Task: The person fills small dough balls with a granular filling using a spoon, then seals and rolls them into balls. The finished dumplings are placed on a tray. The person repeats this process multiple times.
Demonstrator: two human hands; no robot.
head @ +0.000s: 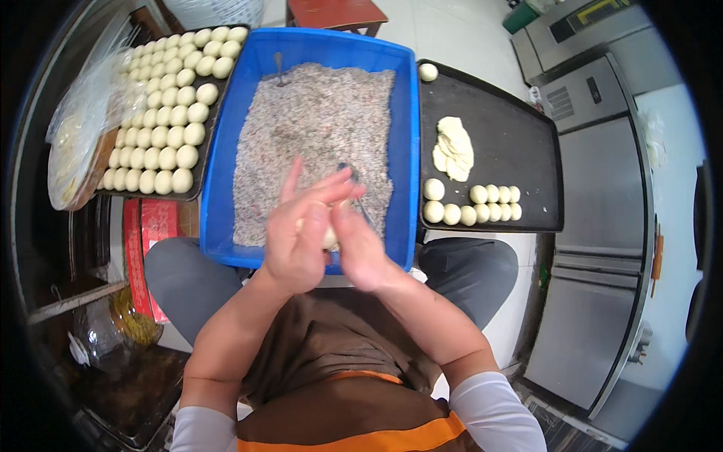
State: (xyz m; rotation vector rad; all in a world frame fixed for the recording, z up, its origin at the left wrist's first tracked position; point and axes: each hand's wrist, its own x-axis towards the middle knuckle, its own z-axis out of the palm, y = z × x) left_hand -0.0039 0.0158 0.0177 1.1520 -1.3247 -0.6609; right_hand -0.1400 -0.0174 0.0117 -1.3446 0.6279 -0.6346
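Observation:
Above the near edge of a blue plastic tub, my left hand and my right hand are cupped together around a pale dough ball. The palms and fingers hide most of the ball, and motion blurs the hands. Beneath them, a crumbly greyish filling with reddish and green bits lies in the tub. A metal spoon sits in that filling, partly behind my right hand. Farther back, a second utensil's handle sticks up near the tub's far left corner.
On the left, a dark tray holds rows of dough balls; a plastic-covered round board overlaps it. The right-hand dark tray carries several balls and a flattened dough piece. A red stool stands behind the tub. Steel cabinets line the right.

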